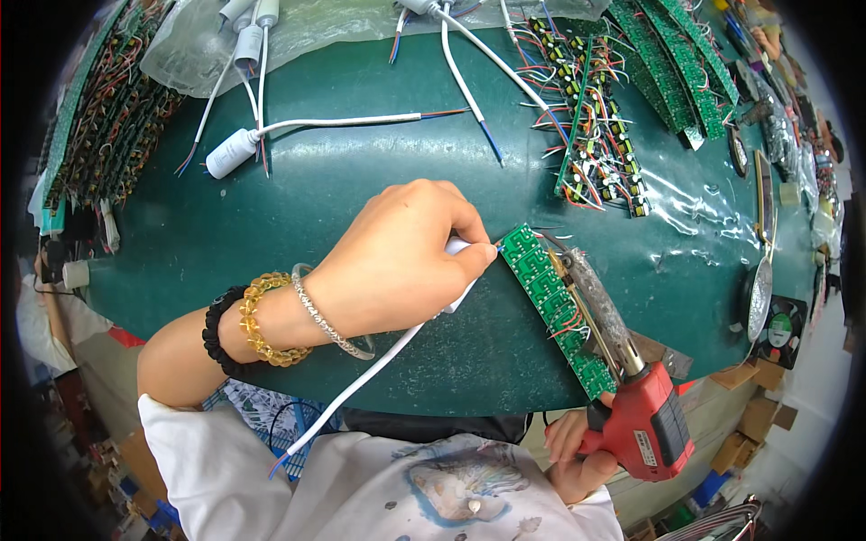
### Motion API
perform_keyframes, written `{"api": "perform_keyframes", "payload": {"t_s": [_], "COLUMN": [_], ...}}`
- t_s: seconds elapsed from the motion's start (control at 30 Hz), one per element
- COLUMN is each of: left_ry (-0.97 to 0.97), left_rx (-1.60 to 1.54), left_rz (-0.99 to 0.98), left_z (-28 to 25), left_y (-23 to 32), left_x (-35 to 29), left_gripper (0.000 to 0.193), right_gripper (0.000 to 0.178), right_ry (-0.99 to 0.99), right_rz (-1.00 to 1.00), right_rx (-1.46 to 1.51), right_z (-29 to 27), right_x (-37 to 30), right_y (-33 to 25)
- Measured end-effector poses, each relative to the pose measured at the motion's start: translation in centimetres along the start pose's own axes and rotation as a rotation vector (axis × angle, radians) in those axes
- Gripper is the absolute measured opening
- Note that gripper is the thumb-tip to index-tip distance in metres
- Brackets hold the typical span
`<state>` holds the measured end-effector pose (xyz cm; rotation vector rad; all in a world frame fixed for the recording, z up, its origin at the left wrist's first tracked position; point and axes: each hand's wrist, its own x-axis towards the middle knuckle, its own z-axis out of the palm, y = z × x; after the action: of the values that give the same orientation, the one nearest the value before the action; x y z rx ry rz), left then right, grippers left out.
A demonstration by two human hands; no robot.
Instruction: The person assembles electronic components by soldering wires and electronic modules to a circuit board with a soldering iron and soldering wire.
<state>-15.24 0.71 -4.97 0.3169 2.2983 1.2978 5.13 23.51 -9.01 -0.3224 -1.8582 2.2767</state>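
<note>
My left hand (410, 257) is pinched round a white plastic cylinder (461, 296), mostly hidden by the fingers. A white cable (361, 383) trails from it toward the table's near edge and ends in a bared blue wire. A bit of blue wire shows at my fingertips, against the far end of a green circuit board strip (541, 281). My right hand (577, 455) grips the handle of a red soldering gun (645, 424). Its metal barrel (606, 307) points away from me along the board's right side; whether the tip touches the board, I cannot tell.
Another white cylinder with cable (232, 153) lies at the back left, near a clear plastic bag (334, 63). Wired circuit boards (586, 126) lie at the back right, beside stacked green boards (667, 72). More boards (108, 117) pile at the left. A small fan (781, 332) sits right.
</note>
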Motion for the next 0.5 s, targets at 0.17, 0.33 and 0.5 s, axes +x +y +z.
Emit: {"api": "perform_keyframes", "payload": {"t_s": [0.17, 0.33, 0.5], "left_ry": [0.050, 0.081, 0.081], "left_rx": [-0.011, 0.028, 0.002], "left_rz": [0.044, 0.082, 0.097], "left_z": [0.8, 0.8, 0.9], "left_y": [-0.1, 0.0, -0.5], "left_x": [-0.4, -0.4, -0.4], "left_gripper": [0.009, 0.008, 0.008], "right_gripper": [0.089, 0.091, 0.092], "right_ry": [0.015, -0.110, -0.101], "right_rz": [-0.018, -0.107, -0.045], "right_rx": [0.003, 0.098, 0.091], "right_z": [-0.5, -1.9, -2.0], "right_x": [-0.1, -0.3, -0.6], "right_y": [0.4, 1.8, 1.5]}}
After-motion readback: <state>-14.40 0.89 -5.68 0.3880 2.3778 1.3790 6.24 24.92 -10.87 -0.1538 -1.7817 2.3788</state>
